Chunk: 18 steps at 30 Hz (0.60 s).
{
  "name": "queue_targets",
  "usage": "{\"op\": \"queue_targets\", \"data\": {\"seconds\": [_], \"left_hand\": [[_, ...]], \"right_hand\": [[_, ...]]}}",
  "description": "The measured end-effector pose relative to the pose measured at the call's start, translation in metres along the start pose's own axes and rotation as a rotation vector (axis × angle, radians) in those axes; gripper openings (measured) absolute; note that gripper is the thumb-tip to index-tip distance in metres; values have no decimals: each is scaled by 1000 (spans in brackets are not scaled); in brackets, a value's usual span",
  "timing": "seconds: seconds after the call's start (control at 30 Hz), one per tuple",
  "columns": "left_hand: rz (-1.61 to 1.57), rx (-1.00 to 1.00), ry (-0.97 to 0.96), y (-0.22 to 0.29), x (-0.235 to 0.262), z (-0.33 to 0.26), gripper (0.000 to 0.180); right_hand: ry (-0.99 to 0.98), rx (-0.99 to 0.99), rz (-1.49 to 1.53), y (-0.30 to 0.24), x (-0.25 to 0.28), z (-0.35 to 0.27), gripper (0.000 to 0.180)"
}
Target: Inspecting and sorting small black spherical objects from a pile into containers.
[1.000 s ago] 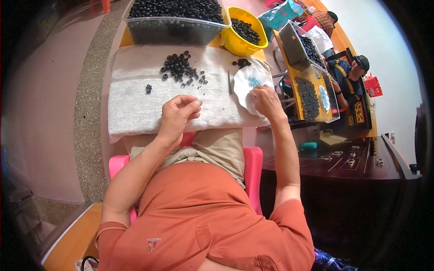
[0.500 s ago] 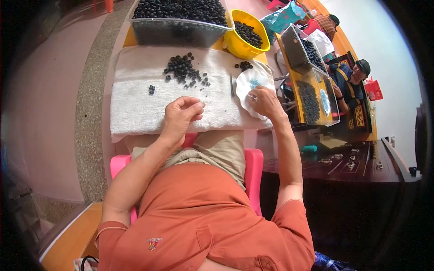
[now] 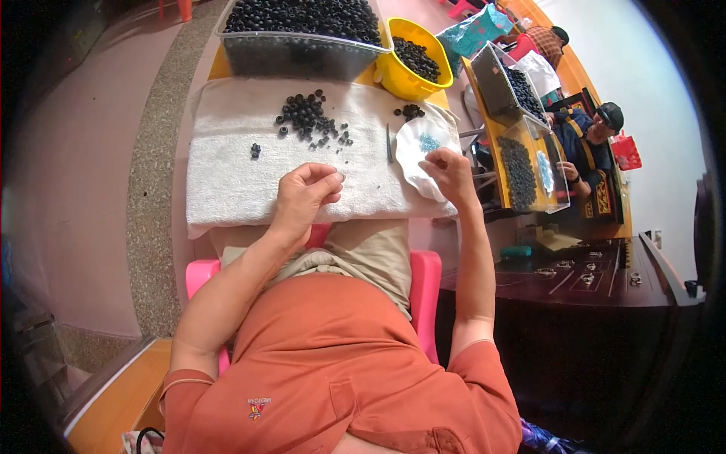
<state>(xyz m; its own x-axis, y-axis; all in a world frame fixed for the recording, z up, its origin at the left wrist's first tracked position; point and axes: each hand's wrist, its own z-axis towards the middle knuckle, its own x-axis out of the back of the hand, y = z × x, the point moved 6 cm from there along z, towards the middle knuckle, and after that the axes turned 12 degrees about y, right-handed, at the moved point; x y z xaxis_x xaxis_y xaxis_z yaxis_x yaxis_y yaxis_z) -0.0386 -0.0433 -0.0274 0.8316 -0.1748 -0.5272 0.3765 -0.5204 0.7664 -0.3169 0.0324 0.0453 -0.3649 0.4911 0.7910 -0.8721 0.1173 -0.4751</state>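
The cloth (image 3: pixel 227 198) is white and serves as the reference surface. The left hand (image 3: pixel 308 194) is positioned over the near edge of the cloth, around its middle. Its thumb and forefinger meet at the tips, with the other fingers curled; whether a small piece is gripped between them cannot be told. The right hand (image 3: pixel 455 178) is positioned over the near right part of the cloth, above the plate (image 3: pixel 409 164). Its fingers are bent, with the tips directed inward; how far apart the tips are, and whether they hold anything, cannot be told. The plate is white with a wavy rim and lies at the right side of the cloth; it carries small blue beads (image 3: pixel 429 142). The black beads (image 3: pixel 305 113) form a loose heap at the far middle of the cloth, with smaller pieces scattered on its near side. A small cluster (image 3: pixel 255 151) lies on the left part of the cloth, and a second group (image 3: pixel 411 111) lies near its far right corner. A thin dark tool (image 3: pixel 389 144) lies lengthwise on the right part of the cloth. Beyond the far edge of the cloth stand a clear tub (image 3: pixel 295 57) and, to the right, a yellow bowl (image 3: pixel 391 80), each containing black beads. A co-worker (image 3: pixel 582 140) sits well to the right of the cloth.
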Motion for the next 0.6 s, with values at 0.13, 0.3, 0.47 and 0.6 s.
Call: {"op": "queue_targets", "data": {"seconds": [0.13,0.3,0.47,0.6], "left_hand": [[3,5,-3,-1,0,1,11],[48,11,-19,-4,2,3,12],[42,17,-77,-6,-1,4,13],[76,26,-128,-3,-2,3,14]], "right_hand": [[-8,-146,267,6,-4,-5,10],[-5,-266,648,-23,-20,-12,8],[-135,-269,932,-68,-64,-23,11],[-259,-291,1016,-96,-88,-24,10]]}}
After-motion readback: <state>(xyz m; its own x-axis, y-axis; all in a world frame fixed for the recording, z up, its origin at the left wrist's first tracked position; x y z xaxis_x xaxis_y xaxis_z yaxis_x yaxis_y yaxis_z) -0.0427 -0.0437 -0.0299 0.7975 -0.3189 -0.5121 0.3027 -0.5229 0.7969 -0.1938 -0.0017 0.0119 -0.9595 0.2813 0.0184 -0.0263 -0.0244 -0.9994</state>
